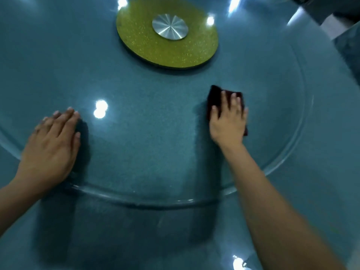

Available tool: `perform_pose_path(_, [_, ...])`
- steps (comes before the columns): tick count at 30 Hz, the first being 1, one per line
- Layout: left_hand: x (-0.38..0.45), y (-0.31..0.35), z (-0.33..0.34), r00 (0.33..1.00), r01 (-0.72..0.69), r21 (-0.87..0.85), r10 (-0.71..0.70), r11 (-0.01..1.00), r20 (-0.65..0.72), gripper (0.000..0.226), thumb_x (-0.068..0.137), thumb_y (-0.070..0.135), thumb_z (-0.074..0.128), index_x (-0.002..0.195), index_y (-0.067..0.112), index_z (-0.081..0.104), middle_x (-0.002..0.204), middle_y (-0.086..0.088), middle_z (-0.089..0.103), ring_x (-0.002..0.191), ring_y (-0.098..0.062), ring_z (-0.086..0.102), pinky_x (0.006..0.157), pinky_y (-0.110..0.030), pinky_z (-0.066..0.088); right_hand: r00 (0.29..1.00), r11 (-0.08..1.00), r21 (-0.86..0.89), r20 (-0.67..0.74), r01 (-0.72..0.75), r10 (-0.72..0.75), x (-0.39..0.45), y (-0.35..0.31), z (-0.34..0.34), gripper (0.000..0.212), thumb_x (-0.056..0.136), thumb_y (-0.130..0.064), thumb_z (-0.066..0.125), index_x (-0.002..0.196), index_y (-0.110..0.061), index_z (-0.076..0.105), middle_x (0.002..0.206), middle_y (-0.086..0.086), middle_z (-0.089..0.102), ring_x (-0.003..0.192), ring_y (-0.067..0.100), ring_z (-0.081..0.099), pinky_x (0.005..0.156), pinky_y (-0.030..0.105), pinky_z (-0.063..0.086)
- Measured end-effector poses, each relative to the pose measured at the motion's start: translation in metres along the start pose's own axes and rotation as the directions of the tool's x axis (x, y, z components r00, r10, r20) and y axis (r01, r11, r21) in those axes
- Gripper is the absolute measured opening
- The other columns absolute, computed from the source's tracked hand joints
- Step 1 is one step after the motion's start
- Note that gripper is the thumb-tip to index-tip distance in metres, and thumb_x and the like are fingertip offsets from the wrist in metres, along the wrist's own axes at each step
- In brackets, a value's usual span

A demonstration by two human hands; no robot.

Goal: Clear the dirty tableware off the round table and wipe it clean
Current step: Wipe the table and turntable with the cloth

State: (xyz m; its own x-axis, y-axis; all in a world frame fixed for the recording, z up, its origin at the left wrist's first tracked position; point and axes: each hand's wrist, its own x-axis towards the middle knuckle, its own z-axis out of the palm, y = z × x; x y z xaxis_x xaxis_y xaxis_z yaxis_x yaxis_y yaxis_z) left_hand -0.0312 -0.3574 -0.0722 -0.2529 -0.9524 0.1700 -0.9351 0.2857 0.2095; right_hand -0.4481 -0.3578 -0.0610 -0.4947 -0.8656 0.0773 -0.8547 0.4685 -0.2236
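A round teal table (116,240) fills the view, with a clear glass turntable (148,133) lying over it. My right hand (228,121) presses flat on a dark maroon cloth (214,94) on the glass, right of centre; the cloth's far corner sticks out beyond my fingers. At the glass's near left rim my left hand (52,145) rests flat, fingers together, with nothing in it. No tableware is in sight.
A yellow-green glittery disc (140,41) with a shiny metal hub (170,26) sits at the table's centre. Ceiling lights glare off the surface. Beyond the table's far right edge there is grey floor and a dark shape (319,10).
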Motion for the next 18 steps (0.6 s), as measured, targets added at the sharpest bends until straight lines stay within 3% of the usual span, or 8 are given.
perform_pose_path(2, [0.002,-0.012,0.002,1.0,0.022,0.018,-0.022,1.0,-0.001,0.055,0.102,0.032,0.028,0.151,0.008,0.038,0.158,-0.014,0.039,0.138,-0.049,0.039,0.117,-0.056,0.025,0.958,0.955,0.078,0.002,0.287,-0.288,-0.074,-0.053,0.011,0.062,0.1,-0.045,0.032,0.158,-0.024,0.027,0.164,0.012,0.023,0.153,0.024,0.015,0.123,0.049,0.01])
perform_pose_path(4, [0.012,-0.036,0.007,0.999,0.034,0.048,-0.035,0.998,0.014,0.054,0.104,0.033,0.028,0.152,0.01,0.038,0.158,-0.011,0.039,0.139,-0.045,0.041,0.118,-0.055,0.027,0.829,0.828,0.156,0.079,0.538,-0.554,-0.155,-0.095,0.015,0.061,0.101,-0.043,0.038,0.158,-0.026,0.026,0.165,0.008,0.021,0.154,0.021,0.011,0.124,0.048,0.008])
perform_pose_path(6, [0.029,-0.058,0.017,0.987,0.146,0.068,-0.141,0.987,-0.072,0.06,0.106,0.042,0.026,0.147,0.004,0.046,0.153,-0.017,0.046,0.135,-0.044,0.048,0.115,-0.052,0.033,0.723,0.743,0.19,0.174,0.642,-0.669,-0.204,-0.106,0.008,0.061,0.102,-0.044,0.037,0.159,-0.029,0.021,0.167,0.004,0.015,0.154,0.017,0.005,0.124,0.047,0.007])
perform_pose_path(8, [0.038,-0.061,0.025,0.975,0.202,0.102,-0.191,0.974,-0.111,0.061,0.105,0.043,0.029,0.139,-0.004,0.047,0.143,-0.031,0.048,0.127,-0.052,0.049,0.109,-0.058,0.037,0.728,0.741,0.176,0.142,0.648,-0.671,-0.199,-0.08,0.004,0.06,0.103,-0.045,0.038,0.159,-0.031,0.02,0.167,0.002,0.016,0.154,0.015,0.005,0.124,0.045,0.009])
perform_pose_path(11, [0.042,-0.029,0.016,0.953,0.293,0.083,-0.298,0.952,0.049,0.067,0.104,0.049,0.027,0.145,-0.003,0.033,0.148,-0.038,0.033,0.127,-0.06,0.041,0.107,-0.068,0.035,0.876,0.879,0.069,0.077,0.471,-0.476,-0.15,-0.005,-0.005,0.059,0.101,-0.046,0.038,0.157,-0.031,0.026,0.165,0.002,0.023,0.153,0.018,0.014,0.123,0.048,0.013])
perform_pose_path(13, [0.032,0.006,0.001,0.966,0.249,0.037,-0.251,0.968,0.059,0.066,0.101,0.047,0.024,0.148,0.001,0.03,0.152,-0.035,0.03,0.125,-0.059,0.042,0.106,-0.066,0.036,0.977,0.977,-0.039,0.009,0.211,-0.211,-0.107,0.056,-0.013,0.061,0.1,-0.05,0.031,0.157,-0.029,0.028,0.164,0.006,0.025,0.153,0.022,0.017,0.123,0.049,0.014])
perform_pose_path(16, [0.019,0.059,-0.013,0.994,0.104,0.032,-0.105,0.994,0.011,0.06,0.099,0.037,0.033,0.149,0.004,0.036,0.154,-0.03,0.033,0.131,-0.055,0.04,0.105,-0.063,0.034,0.971,0.972,-0.007,-0.019,-0.237,0.236,-0.075,0.088,-0.023,0.067,0.096,-0.052,0.022,0.159,-0.028,0.021,0.165,0.009,0.019,0.153,0.022,0.012,0.123,0.051,0.008])
perform_pose_path(18, [0.012,0.082,-0.006,0.999,0.045,-0.028,-0.044,0.999,0.029,0.059,0.099,0.035,0.034,0.149,0.005,0.038,0.156,-0.027,0.033,0.136,-0.05,0.038,0.11,-0.061,0.031,0.97,0.972,0.001,-0.062,-0.234,0.234,-0.094,0.044,-0.015,0.067,0.097,-0.05,0.024,0.159,-0.025,0.019,0.165,0.011,0.018,0.153,0.025,0.011,0.123,0.052,0.007])
